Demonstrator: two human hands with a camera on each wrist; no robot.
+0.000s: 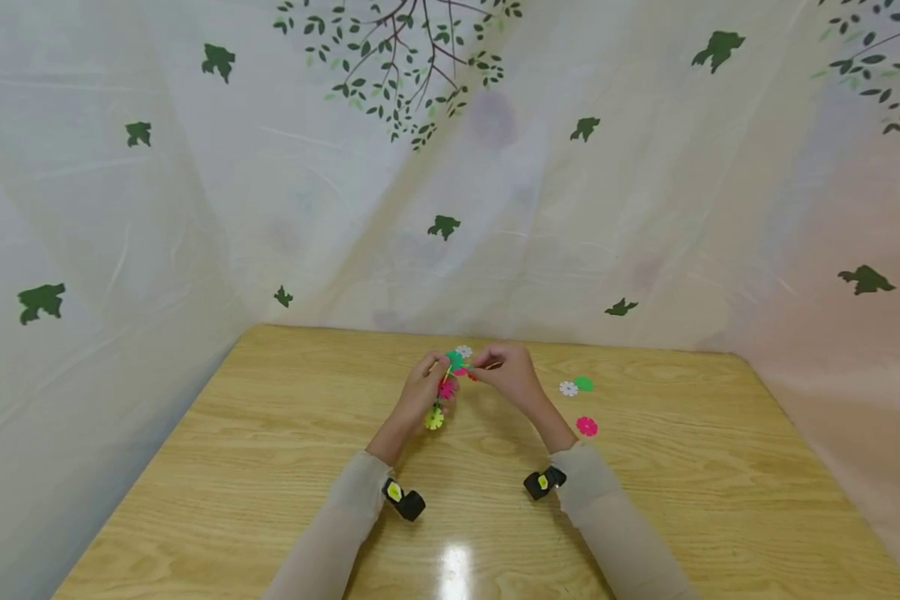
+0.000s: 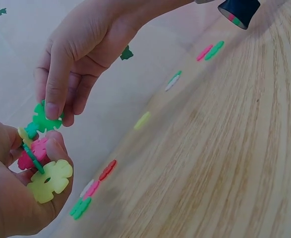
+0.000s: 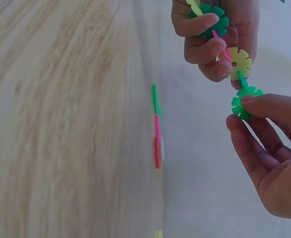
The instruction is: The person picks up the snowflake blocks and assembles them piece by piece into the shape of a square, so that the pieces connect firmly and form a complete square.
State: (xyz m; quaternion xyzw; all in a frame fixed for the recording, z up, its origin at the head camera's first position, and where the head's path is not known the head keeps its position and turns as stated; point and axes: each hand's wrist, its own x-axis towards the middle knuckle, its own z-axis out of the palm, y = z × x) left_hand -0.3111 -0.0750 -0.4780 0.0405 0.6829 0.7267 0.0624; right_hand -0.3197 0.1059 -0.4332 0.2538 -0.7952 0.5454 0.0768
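My left hand (image 1: 417,393) grips a chain of flower-shaped plastic discs, slotted into one another at angles. A yellow disc (image 2: 60,173) hangs at the near end, beside a pink disc (image 2: 34,152) and a dark green one (image 3: 223,22). Farther along are an edge-on pink disc and another yellow disc (image 3: 242,63). At the far end my right hand (image 1: 512,377) pinches a bright green disc (image 3: 247,94) between thumb and fingers. A narrow green piece joins this disc to the yellow one. Fingers hide part of the chain.
Loose discs lie on the wooden table (image 1: 285,467): a white one (image 1: 568,389), a green one (image 1: 584,383) and a pink one (image 1: 587,427) at right. Behind my hands lies another white disc (image 1: 463,351). A pale curtain (image 1: 345,250) hangs behind the table.
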